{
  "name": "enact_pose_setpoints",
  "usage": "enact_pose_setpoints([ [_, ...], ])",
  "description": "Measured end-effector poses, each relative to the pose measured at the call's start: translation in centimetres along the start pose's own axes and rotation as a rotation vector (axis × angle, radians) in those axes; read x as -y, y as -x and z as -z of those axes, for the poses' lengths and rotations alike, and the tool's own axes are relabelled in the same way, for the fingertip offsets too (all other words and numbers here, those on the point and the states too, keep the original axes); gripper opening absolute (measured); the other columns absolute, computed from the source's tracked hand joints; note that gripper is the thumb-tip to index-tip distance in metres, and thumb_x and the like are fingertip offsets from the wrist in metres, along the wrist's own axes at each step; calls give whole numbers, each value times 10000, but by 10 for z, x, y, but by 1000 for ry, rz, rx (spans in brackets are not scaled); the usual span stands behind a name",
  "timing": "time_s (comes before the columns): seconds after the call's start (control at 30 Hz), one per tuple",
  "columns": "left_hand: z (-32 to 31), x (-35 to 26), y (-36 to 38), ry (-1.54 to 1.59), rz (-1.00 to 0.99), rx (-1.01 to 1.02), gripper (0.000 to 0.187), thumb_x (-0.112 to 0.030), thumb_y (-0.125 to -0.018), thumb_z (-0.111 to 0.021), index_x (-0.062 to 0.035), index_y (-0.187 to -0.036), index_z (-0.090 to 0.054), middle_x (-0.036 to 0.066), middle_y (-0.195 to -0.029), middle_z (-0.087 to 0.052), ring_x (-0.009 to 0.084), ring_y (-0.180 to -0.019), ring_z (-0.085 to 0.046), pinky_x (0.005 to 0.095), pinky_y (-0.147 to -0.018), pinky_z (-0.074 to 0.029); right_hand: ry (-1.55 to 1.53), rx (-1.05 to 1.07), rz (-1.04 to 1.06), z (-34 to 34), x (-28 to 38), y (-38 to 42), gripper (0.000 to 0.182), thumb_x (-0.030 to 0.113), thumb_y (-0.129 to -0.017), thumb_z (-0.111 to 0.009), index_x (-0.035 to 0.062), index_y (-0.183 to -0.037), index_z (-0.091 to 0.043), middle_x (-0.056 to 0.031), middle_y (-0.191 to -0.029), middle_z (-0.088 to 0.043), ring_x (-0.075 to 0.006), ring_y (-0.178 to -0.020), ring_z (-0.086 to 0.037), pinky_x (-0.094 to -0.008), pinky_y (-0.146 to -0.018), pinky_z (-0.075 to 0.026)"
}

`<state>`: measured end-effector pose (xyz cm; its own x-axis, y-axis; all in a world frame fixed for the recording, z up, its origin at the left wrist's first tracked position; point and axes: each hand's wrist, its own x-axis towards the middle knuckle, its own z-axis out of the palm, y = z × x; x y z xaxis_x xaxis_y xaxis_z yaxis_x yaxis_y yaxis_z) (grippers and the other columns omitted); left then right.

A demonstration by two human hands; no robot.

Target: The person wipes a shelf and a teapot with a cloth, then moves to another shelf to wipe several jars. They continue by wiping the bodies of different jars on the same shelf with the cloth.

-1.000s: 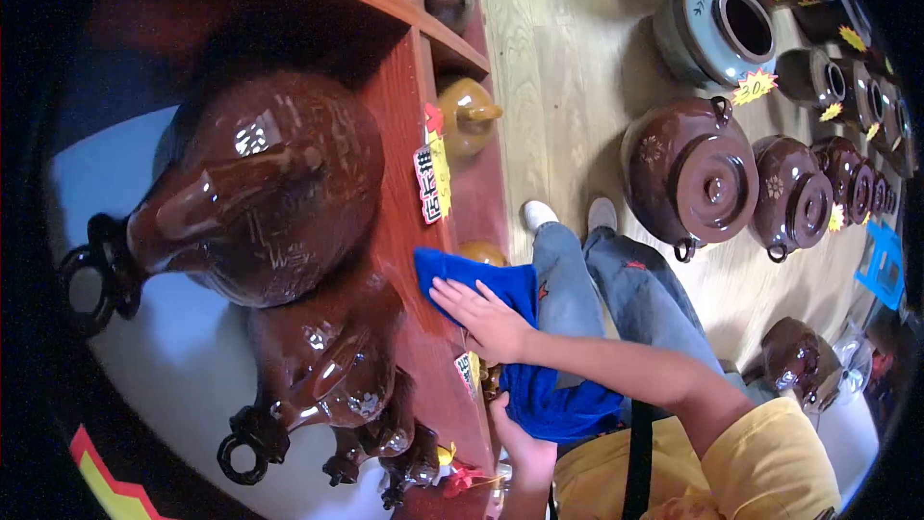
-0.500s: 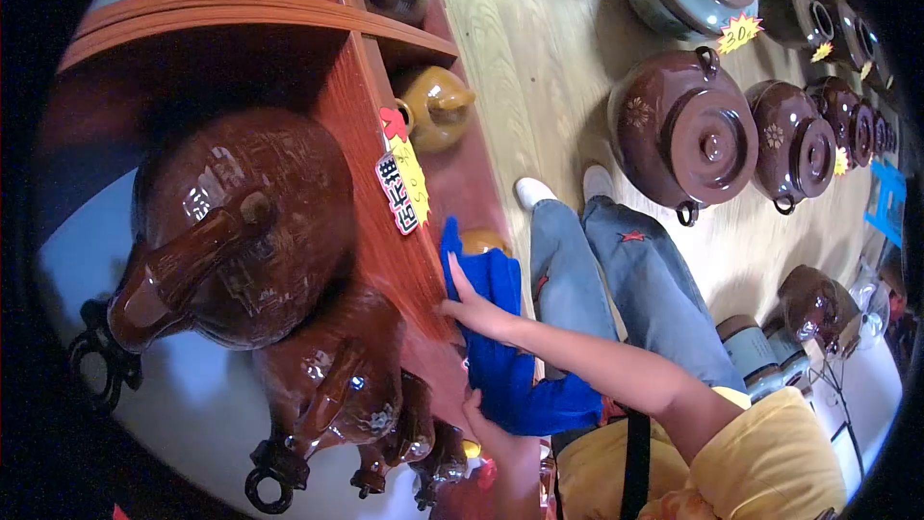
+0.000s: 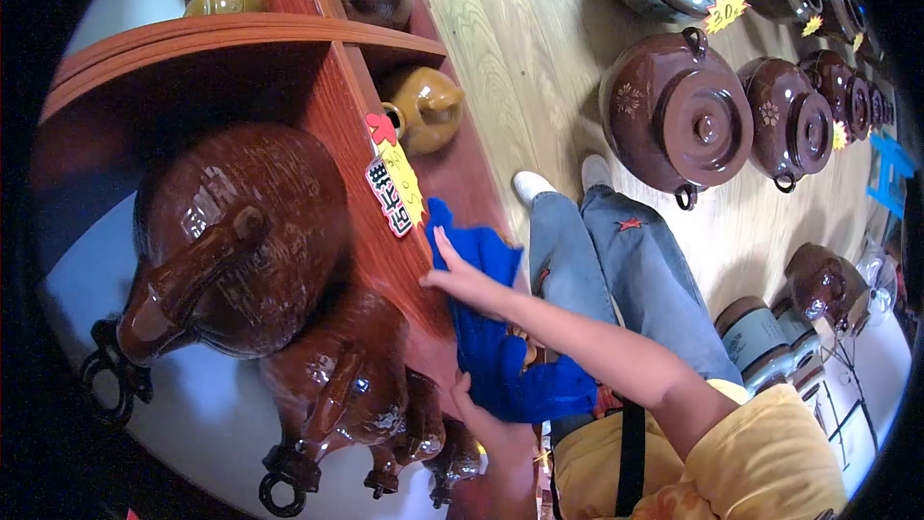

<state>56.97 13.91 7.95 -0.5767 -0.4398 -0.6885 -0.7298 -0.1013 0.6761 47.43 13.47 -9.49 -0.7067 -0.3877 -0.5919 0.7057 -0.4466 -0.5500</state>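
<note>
Pale wooden floor (image 3: pixel 544 67) lies beside the red shelf (image 3: pixel 361 202). At this shelf's front edge, the blue cloth (image 3: pixel 481 347) seems light and soft, best taken by its folds. The right hand (image 3: pixel 470 284) rests on it, fingers extended; the left hand's (image 3: pixel 496 429) grip I cannot tell. On the shelf, glossy brown jugs (image 3: pixel 269 270) look heavy, slippery, breakable.

Red-brown wooden shelving (image 3: pixel 250 31) stands beside a pale, wood-grained floor (image 3: pixel 539 87), its surface gleaming under bright light.
</note>
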Motion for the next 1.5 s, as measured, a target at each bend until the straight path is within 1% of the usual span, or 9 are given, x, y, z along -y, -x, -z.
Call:
enact_pose_setpoints([
  [0.2, -22, -18, 0, 512, 274, -125, 462, -241, -779, -581, -79, -1187, -434, 104, -1173, -509, 233, -1049, -507, 441, -924, -409, 61, 62, -193, 6, -2, 23, 879, 198, -795, -551, -4, -1409, 44, -209, -1465, -57, -251, -1345, -125, -285, -1077, -130],
  [0.3, -22, -16, -7, 460, 430, -99, 410, -335, -783, -530, -101, -1120, -529, 66, -1117, -563, 229, -1025, -536, 428, -916, -418, 87, 155, -545, 26, -31, 32, 786, 139, -753, -540, 104, -1433, -148, -68, -864, -567, -138, -645, -528, -250, -528, -426],
  [0.47, -27, -9, -18, 506, 581, -111, 375, -319, -774, -532, -109, -1083, -562, 59, -1074, -591, 244, -976, -565, 420, -892, -434, 50, 135, -664, 45, 4, 34, 708, 36, -708, -482, 101, -1389, -304, -65, -1023, -544, -117, -824, -496, -222, -659, -405],
  [0.67, -49, -33, -25, 498, 419, -85, 442, -246, -744, -603, -81, -1142, -505, 79, -1114, -558, 235, -1004, -545, 393, -901, -434, -442, -150, 21, 38, 88, -3, 782, -59, -678, -401, 177, -1412, -275, 47, -767, -443, -56, -606, -408, -187, -547, -366],
  [0.73, -65, -60, -24, 621, 405, -197, 643, -84, -659, -696, -62, -1224, -390, 110, -1164, -494, 223, -1033, -507, 393, -920, -418, -460, -4, 68, 38, 97, -31, 778, -40, -693, -398, 134, -1429, -217, 9, -968, -520, -96, -765, -476, -182, -682, -385],
  [0.8, -54, -50, -36, 416, 207, -119, 727, -21, -614, -714, -64, -1241, -348, 121, -1173, -470, 221, -1038, -492, 396, -924, -412, -516, 115, 244, 28, 97, -64, 725, 41, -757, -405, 40, -1427, -128, -56, -1487, -129, -157, -1321, -188, -248, -1060, -157],
  [0.93, -28, -37, -51, -328, -409, 77, 738, 22, -634, -687, -60, -1259, -302, 121, -1178, -448, 221, -1036, -479, 391, -923, -410, -30, -28, 175, 5, 84, -74, 778, 337, -882, -393, 22, -1407, 86, -121, -1484, 124, -227, -1366, 115, -322, -1097, 38],
  [1.17, -45, -38, -44, 443, 523, -171, 377, -321, -826, -474, -72, -1107, -509, 72, -1077, -564, 218, -990, -549, 392, -885, -437, -57, -11, 115, 2, 5, -37, 827, 513, -916, -299, -10, -1381, 141, -163, -1474, 126, -273, -1355, 152, -356, -1094, 54],
  [1.5, -65, -64, -76, 546, 394, -5, 378, -335, -805, -496, -97, -1093, -556, 78, -1062, -597, 244, -965, -573, 403, -859, -458, -200, 84, 334, 25, 90, -104, 599, 413, -976, -139, 13, -1413, -60, -55, -1485, -73, -153, -1364, -60, -263, -1108, -26],
])
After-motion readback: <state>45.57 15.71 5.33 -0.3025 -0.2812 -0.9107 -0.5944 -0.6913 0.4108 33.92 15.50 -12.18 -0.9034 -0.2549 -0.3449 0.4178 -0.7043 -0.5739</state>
